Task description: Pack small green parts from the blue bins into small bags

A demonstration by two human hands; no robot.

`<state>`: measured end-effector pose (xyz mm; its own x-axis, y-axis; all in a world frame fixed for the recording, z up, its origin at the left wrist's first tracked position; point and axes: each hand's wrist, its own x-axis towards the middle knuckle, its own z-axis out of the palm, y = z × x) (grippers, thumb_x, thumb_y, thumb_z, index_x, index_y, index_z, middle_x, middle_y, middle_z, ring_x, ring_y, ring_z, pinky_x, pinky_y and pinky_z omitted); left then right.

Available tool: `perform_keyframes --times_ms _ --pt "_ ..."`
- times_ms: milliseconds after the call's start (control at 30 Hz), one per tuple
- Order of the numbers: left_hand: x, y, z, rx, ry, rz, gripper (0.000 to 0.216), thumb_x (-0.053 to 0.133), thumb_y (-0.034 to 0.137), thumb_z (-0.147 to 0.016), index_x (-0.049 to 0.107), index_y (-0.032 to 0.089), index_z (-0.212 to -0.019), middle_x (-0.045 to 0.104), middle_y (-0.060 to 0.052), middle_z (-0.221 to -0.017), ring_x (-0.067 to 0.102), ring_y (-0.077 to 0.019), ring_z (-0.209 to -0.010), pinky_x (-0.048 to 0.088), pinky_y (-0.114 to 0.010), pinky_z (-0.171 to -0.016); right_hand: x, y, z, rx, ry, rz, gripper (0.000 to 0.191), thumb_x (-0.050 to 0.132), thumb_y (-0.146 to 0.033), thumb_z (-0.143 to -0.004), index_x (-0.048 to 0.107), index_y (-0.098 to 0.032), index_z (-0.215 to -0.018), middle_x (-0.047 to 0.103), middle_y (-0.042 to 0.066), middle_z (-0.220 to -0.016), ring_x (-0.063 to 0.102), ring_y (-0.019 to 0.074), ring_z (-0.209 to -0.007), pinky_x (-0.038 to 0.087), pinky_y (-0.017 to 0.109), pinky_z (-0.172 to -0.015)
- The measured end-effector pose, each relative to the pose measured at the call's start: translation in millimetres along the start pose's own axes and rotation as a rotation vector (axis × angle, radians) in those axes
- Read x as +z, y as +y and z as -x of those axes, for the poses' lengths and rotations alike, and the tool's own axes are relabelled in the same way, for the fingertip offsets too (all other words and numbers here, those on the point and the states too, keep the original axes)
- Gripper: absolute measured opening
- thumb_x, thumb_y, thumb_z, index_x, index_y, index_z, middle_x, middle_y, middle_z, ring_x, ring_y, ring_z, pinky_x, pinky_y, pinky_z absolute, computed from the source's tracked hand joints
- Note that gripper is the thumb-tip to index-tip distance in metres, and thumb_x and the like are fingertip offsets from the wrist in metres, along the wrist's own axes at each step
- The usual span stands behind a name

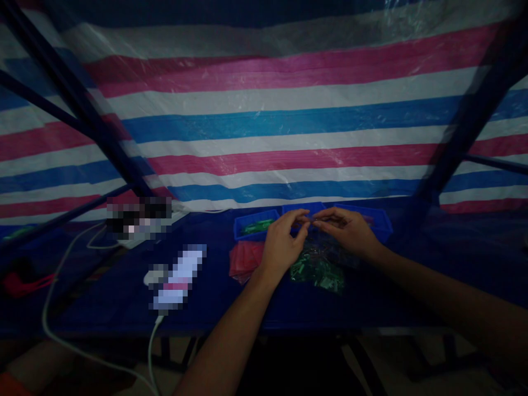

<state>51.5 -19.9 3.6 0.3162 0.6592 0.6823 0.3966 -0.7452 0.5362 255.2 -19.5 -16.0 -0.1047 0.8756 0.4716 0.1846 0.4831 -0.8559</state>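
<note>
My left hand [285, 237] and my right hand [345, 230] meet fingertip to fingertip above the middle of the table. Both are closed in a pinch, and whatever sits between the fingers is too small and dark to make out. Behind them stand a blue bin of green pieces [256, 224], a second blue bin [304, 208] and a third blue bin [381, 223], partly covered by my hands. Beneath my wrists lie clear bags with green pieces [315, 270]. Flat red packets [245, 259] are stacked beside my left wrist.
A phone [181, 278], blurred out, lies on the blue table [231, 305] with a white cable [152, 341] running off the front edge. A white power strip [152, 226] is at the back left. Striped sheeting [264, 121] and blue frame bars [466, 132] rise behind.
</note>
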Motion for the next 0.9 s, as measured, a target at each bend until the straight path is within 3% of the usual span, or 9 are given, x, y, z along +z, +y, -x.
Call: perform_keyframes --times_ms 167,300,700,800,900 --pt "1 2 0 0.020 0.008 0.028 0.038 0.060 0.014 -0.098 0.057 0.023 -0.135 0.072 -0.006 -0.113 0.071 -0.0180 -0.103 0.057 -0.037 -0.098 1 1 0 -0.035 -0.019 0.020 0.025 0.077 -0.042 -0.086 0.075 -0.024 -0.102 0.078 0.007 -0.104 0.074 0.0251 -0.098 0.060 0.044 -0.093" --pt "3 1 1 -0.057 -0.028 0.080 0.050 0.064 0.018 -0.097 0.048 0.025 -0.144 0.075 -0.005 -0.108 0.073 -0.0187 -0.100 0.058 -0.037 -0.096 2 6 -1 -0.023 0.042 -0.099 0.035 0.083 -0.038 -0.080 0.071 -0.023 -0.110 0.076 0.007 -0.102 0.074 0.0234 -0.097 0.061 0.041 -0.092" --pt "4 -2 0 -0.070 -0.046 0.105 0.045 0.061 0.014 -0.098 0.049 0.024 -0.140 0.073 -0.003 -0.098 0.073 -0.0165 -0.090 0.059 -0.033 -0.089 3 2 -2 0.124 0.014 -0.275 0.041 0.089 -0.037 -0.072 0.070 -0.022 -0.104 0.078 0.008 -0.101 0.076 0.0232 -0.095 0.061 0.042 -0.094" --pt "3 -2 1 -0.020 0.022 0.018 0.046 0.062 0.015 -0.097 0.049 0.023 -0.141 0.068 -0.007 -0.113 0.070 -0.0182 -0.097 0.058 -0.036 -0.092 1 4 -3 0.180 0.018 -0.326 0.042 0.090 -0.037 -0.071 0.069 -0.020 -0.103 0.079 0.008 -0.098 0.078 0.0240 -0.091 0.062 0.043 -0.094" --pt "2 0 2 0.072 0.066 -0.144 0.031 0.064 0.018 -0.096 0.060 0.022 -0.127 0.061 -0.011 -0.126 0.065 -0.0225 -0.113 0.055 -0.041 -0.101 0 10 -4 0.184 0.043 -0.334 0.042 0.090 -0.037 -0.072 0.068 -0.020 -0.102 0.079 0.007 -0.095 0.078 0.0241 -0.086 0.064 0.043 -0.089"
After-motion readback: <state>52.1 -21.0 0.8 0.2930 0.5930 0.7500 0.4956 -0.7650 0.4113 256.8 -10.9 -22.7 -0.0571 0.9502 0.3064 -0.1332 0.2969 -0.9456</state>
